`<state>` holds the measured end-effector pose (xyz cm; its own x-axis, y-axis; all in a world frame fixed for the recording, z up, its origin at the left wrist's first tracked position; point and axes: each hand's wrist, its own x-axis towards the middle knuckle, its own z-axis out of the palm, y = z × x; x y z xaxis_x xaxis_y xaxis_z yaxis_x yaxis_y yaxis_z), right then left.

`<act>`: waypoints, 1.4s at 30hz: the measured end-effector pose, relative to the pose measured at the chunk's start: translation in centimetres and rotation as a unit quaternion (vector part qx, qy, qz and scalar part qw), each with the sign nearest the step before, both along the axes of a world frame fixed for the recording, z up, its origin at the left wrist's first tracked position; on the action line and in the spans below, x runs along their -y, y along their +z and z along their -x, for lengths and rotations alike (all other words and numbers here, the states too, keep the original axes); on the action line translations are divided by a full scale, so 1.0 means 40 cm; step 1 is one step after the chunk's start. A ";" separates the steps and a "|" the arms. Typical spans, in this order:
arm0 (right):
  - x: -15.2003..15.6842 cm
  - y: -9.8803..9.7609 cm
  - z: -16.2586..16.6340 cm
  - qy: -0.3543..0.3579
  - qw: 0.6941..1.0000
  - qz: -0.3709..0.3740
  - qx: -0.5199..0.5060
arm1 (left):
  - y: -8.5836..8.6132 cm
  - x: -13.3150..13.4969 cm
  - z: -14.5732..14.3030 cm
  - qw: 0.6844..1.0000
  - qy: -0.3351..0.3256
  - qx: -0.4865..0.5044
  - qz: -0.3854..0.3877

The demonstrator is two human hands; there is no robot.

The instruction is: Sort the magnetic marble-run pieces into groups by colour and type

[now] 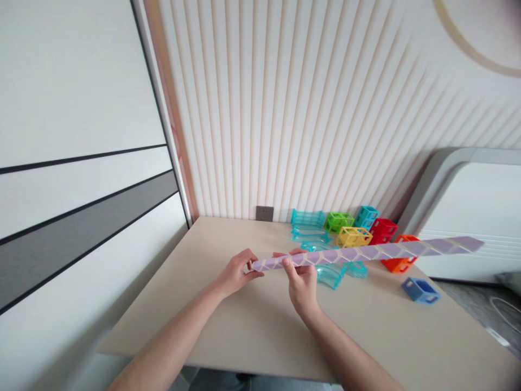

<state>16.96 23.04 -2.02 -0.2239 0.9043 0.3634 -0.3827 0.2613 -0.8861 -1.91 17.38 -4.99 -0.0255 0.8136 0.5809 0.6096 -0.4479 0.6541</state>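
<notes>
A long, stiff-looking lilac strip (pixel 368 252) with a pale lattice pattern stretches sideways above the table. Its right end is pointed and reaches out past the table's blocks, unsupported. My right hand (pixel 302 279) grips it left of its middle, thumb on the near side and fingers behind. At the strip's narrow left end is my left hand (pixel 240 270), with thumb and fingers closed around the tip; part of that grip is hidden. Whether the strip is paper or cloth, I cannot tell.
Translucent teal track pieces (pixel 308 218) lie on the beige table (pixel 244 331), partly behind the strip. Hollow blocks stand at the right: green (pixel 338 221), yellow (pixel 353 237), red (pixel 383 231), orange (pixel 399 264) and blue (pixel 421 290). A socket (pixel 265 213) sits on the ribbed wall.
</notes>
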 end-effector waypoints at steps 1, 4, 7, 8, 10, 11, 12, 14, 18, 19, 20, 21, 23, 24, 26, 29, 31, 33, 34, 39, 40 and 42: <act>-0.001 -0.001 0.000 0.000 1.000 -0.003 0.001 | -0.001 0.000 -0.001 1.000 0.009 -0.022 -0.015; -0.003 -0.003 -0.001 -0.008 1.000 -0.012 0.002 | -0.001 0.000 -0.004 0.994 0.043 -0.090 -0.050; 0.001 -0.006 -0.003 -0.017 0.999 -0.025 0.019 | 0.003 -0.001 -0.004 0.973 0.086 -0.193 -0.093; 0.004 -0.006 -0.004 -0.021 0.999 -0.034 0.030 | 0.005 -0.001 -0.002 0.963 0.101 -0.227 -0.106; 0.012 -0.006 -0.006 -0.031 0.997 -0.054 0.047 | 0.007 0.000 0.001 0.945 0.128 -0.273 -0.124; 0.016 -0.005 -0.006 -0.036 0.996 -0.062 0.051 | 0.009 0.001 0.003 0.941 0.137 -0.283 -0.127; 0.020 -0.003 -0.007 -0.039 0.996 -0.067 0.053 | 0.009 0.001 0.004 0.938 0.144 -0.288 -0.129; 0.024 0.001 -0.006 -0.043 0.995 -0.070 0.050 | 0.010 0.003 0.003 0.933 0.163 -0.290 -0.134; 0.023 0.009 -0.003 -0.058 0.996 -0.056 0.046 | 0.013 0.005 -0.008 0.913 0.220 -0.320 -0.125; 0.023 0.009 -0.002 -0.063 0.996 -0.052 0.046 | 0.015 0.006 -0.012 0.906 0.232 -0.333 -0.120; 0.023 0.008 -0.001 -0.068 0.995 -0.051 0.047 | 0.018 0.007 -0.015 0.899 0.241 -0.346 -0.116; 0.023 0.007 0.000 -0.072 0.995 -0.050 0.048 | 0.021 0.008 -0.018 0.894 0.246 -0.358 -0.113; 0.024 0.004 0.002 -0.078 0.994 -0.050 0.053 | 0.028 0.012 -0.022 0.886 0.245 -0.377 -0.112; 0.025 0.003 0.003 -0.081 0.994 -0.051 0.054 | 0.032 0.014 -0.024 0.884 0.242 -0.384 -0.113; 0.025 0.002 0.004 -0.089 0.993 -0.053 0.057 | 0.039 0.019 -0.025 0.880 0.239 -0.393 -0.116; 0.024 0.002 0.002 -0.106 0.990 -0.061 0.064 | 0.043 0.023 -0.025 0.877 0.232 -0.402 -0.126; 0.022 0.000 -0.002 -0.114 0.989 -0.068 0.066 | 0.043 0.024 -0.022 0.875 0.222 -0.408 -0.136; 0.020 -0.003 -0.005 -0.118 0.988 -0.076 0.063 | 0.040 0.024 -0.017 0.878 0.207 -0.405 -0.150; 0.019 -0.004 -0.006 -0.118 0.988 -0.078 0.059 | 0.039 0.024 -0.014 0.883 0.202 -0.394 -0.157; 0.015 -0.004 -0.002 -0.085 0.995 -0.052 0.007 | 0.036 0.024 -0.006 0.916 0.166 -0.325 -0.168; 0.014 -0.003 0.000 -0.080 0.996 -0.044 0.000 | 0.035 0.024 -0.005 0.922 0.157 -0.314 -0.164; 0.011 -0.005 0.003 -0.068 0.997 -0.034 -0.005 | 0.031 0.024 -0.002 0.935 0.141 -0.285 -0.155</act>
